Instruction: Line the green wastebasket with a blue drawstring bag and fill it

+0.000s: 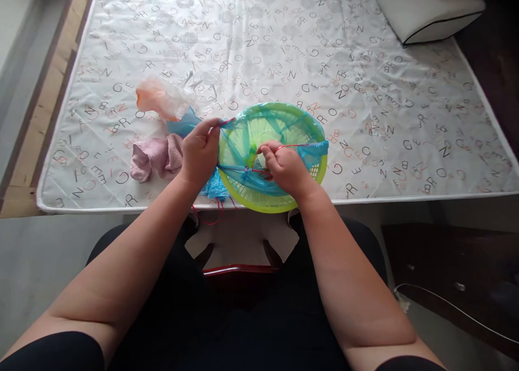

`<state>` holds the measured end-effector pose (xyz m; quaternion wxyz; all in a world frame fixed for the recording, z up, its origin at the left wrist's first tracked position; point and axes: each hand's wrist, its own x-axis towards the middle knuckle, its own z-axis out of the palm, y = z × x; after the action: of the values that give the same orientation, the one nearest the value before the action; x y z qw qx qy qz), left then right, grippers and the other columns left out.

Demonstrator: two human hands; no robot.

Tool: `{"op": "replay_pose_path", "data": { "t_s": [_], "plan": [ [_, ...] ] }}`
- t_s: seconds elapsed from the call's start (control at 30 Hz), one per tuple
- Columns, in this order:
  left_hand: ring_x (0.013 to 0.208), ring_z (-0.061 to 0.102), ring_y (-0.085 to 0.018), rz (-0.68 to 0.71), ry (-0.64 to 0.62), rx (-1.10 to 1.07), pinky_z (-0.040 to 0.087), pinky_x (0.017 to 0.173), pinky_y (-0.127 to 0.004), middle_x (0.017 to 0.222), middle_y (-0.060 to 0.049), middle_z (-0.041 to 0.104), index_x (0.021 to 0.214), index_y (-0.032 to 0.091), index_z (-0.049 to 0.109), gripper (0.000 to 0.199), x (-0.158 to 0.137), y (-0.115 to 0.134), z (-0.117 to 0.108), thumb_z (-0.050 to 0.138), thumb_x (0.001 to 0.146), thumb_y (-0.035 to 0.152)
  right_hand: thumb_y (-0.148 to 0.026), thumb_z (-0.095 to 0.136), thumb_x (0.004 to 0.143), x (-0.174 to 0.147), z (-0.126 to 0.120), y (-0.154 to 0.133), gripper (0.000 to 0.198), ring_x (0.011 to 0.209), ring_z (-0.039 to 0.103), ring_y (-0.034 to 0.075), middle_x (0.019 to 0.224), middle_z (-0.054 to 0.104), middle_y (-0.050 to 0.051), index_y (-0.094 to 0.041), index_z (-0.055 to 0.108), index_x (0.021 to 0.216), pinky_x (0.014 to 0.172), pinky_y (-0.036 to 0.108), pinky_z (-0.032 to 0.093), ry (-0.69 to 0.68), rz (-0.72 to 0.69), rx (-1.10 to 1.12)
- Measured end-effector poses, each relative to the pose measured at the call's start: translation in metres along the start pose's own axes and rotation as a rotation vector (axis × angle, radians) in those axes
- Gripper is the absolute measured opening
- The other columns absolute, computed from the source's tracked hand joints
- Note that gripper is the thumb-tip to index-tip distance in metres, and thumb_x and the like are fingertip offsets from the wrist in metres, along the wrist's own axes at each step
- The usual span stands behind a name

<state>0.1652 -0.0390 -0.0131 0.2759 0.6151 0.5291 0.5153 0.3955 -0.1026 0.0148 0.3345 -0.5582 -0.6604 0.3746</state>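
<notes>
A round yellow-green plastic basket (259,209) rests at the mattress's front edge. Thin blue plastic bag film (312,153) with a red drawstring lies across and inside it. My left hand (200,152) is closed at the basket's left rim, pinching the red drawstring at the bag's edge. Over the middle of the basket, my right hand (281,165) is closed on the red drawstring too, which runs from it toward the right rim. More crumpled blue film (214,186) bunches below my left hand, with red strings hanging over the edge.
A pink cloth (152,157) lies left of my left hand. Behind it are crumpled clear and orange plastic wrappers (162,98). The letter-printed mattress (284,52) spreads ahead. A white case-like object (433,14) sits at the far right, and a white cable (441,300) runs at the lower right.
</notes>
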Motion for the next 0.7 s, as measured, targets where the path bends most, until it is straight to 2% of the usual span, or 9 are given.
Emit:
{"op": "replay_pose_path", "data": {
  "t_s": [0.07,0.13,0.23,0.3,0.37,0.5,0.6,0.7],
  "plan": [
    [0.097,0.079,-0.019,0.092,-0.082,0.093,0.063,0.094,-0.030,0.094,-0.003,0.082,0.110,0.023,0.083,0.015,-0.004,0.005,-0.002,0.070,0.102,0.026,-0.055,0.038,0.114,0.000,0.008,-0.004,0.043,0.085,0.063,0.021,0.083,0.066,0.003,-0.025,0.064,0.100,0.082,0.035,0.045,-0.102,-0.042,-0.092],
    [0.094,0.079,-0.019,0.156,-0.156,0.141,0.063,0.091,-0.030,0.097,-0.003,0.083,0.112,0.022,0.084,0.019,-0.007,0.008,-0.004,0.068,0.102,0.025,-0.051,0.037,0.115,-0.001,0.013,-0.011,0.039,0.086,0.062,0.022,0.087,0.068,0.004,-0.025,0.062,0.099,0.084,0.036,0.043,-0.187,-0.060,-0.152],
    [0.090,0.079,-0.018,0.152,-0.168,0.136,0.063,0.085,-0.029,0.096,-0.003,0.083,0.113,0.023,0.084,0.018,-0.008,0.008,-0.004,0.069,0.101,0.025,-0.049,0.042,0.114,-0.002,0.016,-0.024,0.036,0.081,0.057,0.021,0.082,0.065,0.003,-0.025,0.058,0.092,0.082,0.036,0.040,-0.301,-0.065,-0.164],
    [0.082,0.077,-0.017,0.056,-0.132,0.076,0.061,0.077,-0.027,0.085,-0.001,0.079,0.113,0.025,0.082,0.017,-0.008,0.009,-0.004,0.070,0.102,0.027,-0.049,0.044,0.113,-0.003,0.015,-0.031,0.037,0.076,0.054,0.020,0.075,0.059,0.001,-0.026,0.056,0.087,0.079,0.036,0.038,-0.358,-0.064,-0.145],
    [0.072,0.073,-0.015,-0.096,-0.102,-0.030,0.058,0.067,-0.025,0.076,0.001,0.073,0.116,0.027,0.080,0.016,-0.006,0.012,-0.003,0.070,0.105,0.033,-0.050,0.044,0.114,-0.004,0.016,-0.037,0.040,0.073,0.050,0.019,0.069,0.053,-0.001,-0.025,0.053,0.084,0.077,0.035,0.036,-0.383,-0.072,-0.127],
    [0.065,0.068,-0.014,-0.353,-0.013,-0.250,0.051,0.056,-0.023,0.076,0.001,0.068,0.119,0.028,0.073,0.024,0.003,0.018,-0.003,0.067,0.109,0.050,-0.053,0.044,0.114,-0.006,0.025,-0.042,0.042,0.071,0.045,0.016,0.072,0.052,-0.002,-0.025,0.052,0.083,0.074,0.034,0.032,-0.433,-0.093,-0.110],
    [0.065,0.065,-0.013,-0.371,0.108,-0.291,0.046,0.053,-0.022,0.075,0.002,0.062,0.114,0.027,0.071,0.034,0.012,0.013,-0.004,0.067,0.108,0.060,-0.052,0.047,0.113,-0.006,0.031,-0.043,0.040,0.072,0.047,0.016,0.073,0.053,-0.002,-0.025,0.055,0.085,0.074,0.034,0.032,-0.491,-0.080,-0.117],
    [0.060,0.057,-0.010,-0.297,0.194,-0.341,0.044,0.053,-0.023,0.071,0.003,0.055,0.107,0.024,0.070,0.037,0.023,0.004,-0.008,0.061,0.112,0.059,-0.054,0.050,0.112,-0.005,0.028,-0.039,0.042,0.074,0.049,0.017,0.072,0.054,-0.001,-0.024,0.057,0.084,0.076,0.035,0.034,-0.443,-0.062,-0.115]
  ]
}}
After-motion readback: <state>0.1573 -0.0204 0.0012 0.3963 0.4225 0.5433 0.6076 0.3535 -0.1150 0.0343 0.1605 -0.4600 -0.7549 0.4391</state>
